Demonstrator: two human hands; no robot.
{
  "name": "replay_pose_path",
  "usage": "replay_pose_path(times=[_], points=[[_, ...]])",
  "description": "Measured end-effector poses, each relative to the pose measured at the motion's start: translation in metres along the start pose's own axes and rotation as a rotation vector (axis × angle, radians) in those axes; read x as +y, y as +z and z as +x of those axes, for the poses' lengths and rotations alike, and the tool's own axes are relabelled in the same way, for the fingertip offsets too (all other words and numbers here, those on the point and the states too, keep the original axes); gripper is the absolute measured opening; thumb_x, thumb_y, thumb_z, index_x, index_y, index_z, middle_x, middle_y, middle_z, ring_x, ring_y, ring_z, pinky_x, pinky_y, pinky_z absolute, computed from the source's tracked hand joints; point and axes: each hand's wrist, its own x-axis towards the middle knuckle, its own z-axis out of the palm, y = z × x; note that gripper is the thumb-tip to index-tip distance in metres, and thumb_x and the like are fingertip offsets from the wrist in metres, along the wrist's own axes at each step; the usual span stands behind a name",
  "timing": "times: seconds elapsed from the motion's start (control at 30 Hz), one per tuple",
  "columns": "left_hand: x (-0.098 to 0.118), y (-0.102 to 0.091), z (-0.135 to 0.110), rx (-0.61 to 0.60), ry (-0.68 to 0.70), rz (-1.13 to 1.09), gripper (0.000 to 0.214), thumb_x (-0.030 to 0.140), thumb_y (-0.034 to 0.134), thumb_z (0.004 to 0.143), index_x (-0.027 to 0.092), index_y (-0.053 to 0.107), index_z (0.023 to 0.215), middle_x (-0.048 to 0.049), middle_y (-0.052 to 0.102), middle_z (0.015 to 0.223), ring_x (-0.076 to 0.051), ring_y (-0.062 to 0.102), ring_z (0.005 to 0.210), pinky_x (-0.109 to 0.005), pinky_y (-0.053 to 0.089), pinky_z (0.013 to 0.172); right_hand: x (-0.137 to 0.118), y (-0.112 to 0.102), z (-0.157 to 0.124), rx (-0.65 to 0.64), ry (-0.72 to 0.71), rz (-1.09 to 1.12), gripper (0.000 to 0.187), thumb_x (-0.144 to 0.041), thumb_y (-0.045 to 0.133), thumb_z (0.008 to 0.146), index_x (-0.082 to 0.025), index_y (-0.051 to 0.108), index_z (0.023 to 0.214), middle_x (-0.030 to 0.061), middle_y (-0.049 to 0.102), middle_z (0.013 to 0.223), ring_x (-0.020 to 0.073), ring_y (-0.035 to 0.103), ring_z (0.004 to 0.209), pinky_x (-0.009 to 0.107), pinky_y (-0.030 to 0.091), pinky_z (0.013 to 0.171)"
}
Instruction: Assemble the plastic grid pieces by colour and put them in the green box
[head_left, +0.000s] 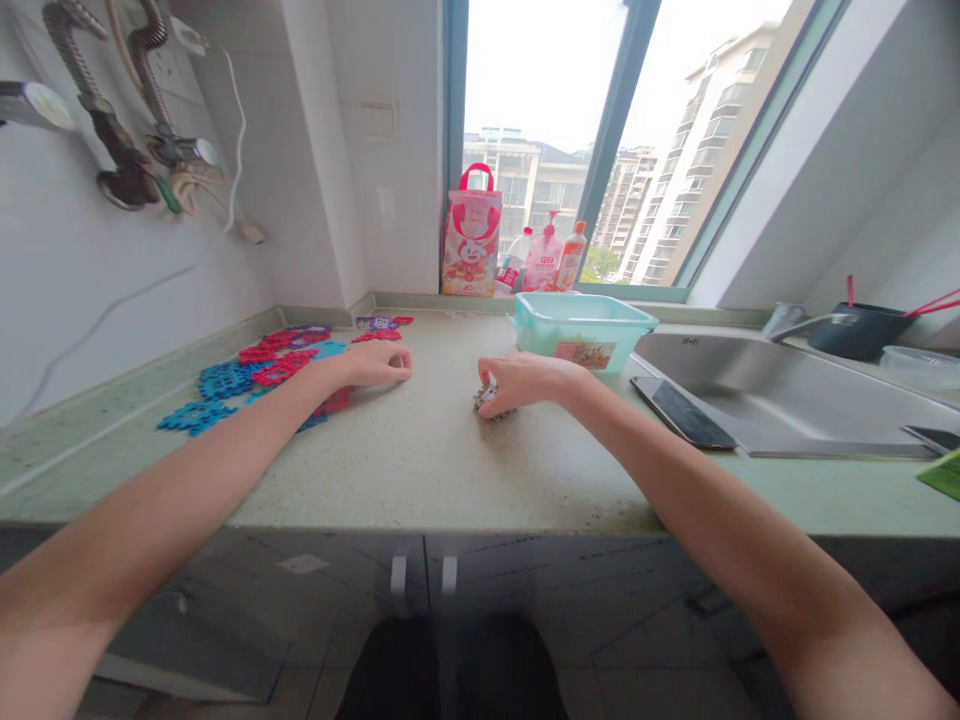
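My right hand is over the middle of the counter, fingers and thumb closed around a small grey-and-white patterned piece close to the surface. Part of that piece is hidden under my fingers. To the left, my left hand rests low at the counter with its fingers curled together; whatever they may hold cannot be seen. Beside and behind it lie several flat openwork pieces in blue, red and purple, some overlapping. My left forearm covers part of them.
A teal plastic tub stands behind my right hand. A dark phone lies by the steel sink. Near the window are a pink bag, a pump bottle and other bottles. The counter's front edge runs above dark cabinets.
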Motion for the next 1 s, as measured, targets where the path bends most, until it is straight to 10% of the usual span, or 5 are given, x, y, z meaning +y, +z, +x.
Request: replay_pose_path(times=[1.0], points=[[0.002,0.0,0.0,-0.011,-0.008,0.011,0.03,0.046,0.062,0.082,0.022,0.072,0.095,-0.0047,0.074,0.089,-0.02,0.065,0.08,-0.029,0.043,0.069,0.021,0.002,0.007,0.154,0.011,-0.089,0.039,-0.047,0.074,0.09,-0.019,0.079,0.116,0.013,0.081,0.102,0.0294,0.075,0.094,0.033,0.047,0.072]])
